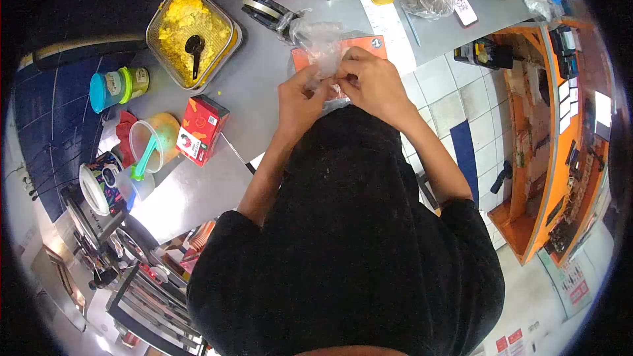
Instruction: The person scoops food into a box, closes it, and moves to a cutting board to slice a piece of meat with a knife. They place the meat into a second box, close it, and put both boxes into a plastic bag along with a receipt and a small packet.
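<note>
The left hand (298,104) and right hand (377,86) are close together at the near edge of the worktop (254,72), the fingers of each drawn into a pinch on a crumpled clear plastic bag (323,41). An orange-red box (364,45) lies at the bag, though whether inside or beneath it I cannot tell. A white paper slip (389,26) lies just right of the box, and a tray (153,31) of yellow food (181,20) stands well to the left.
</note>
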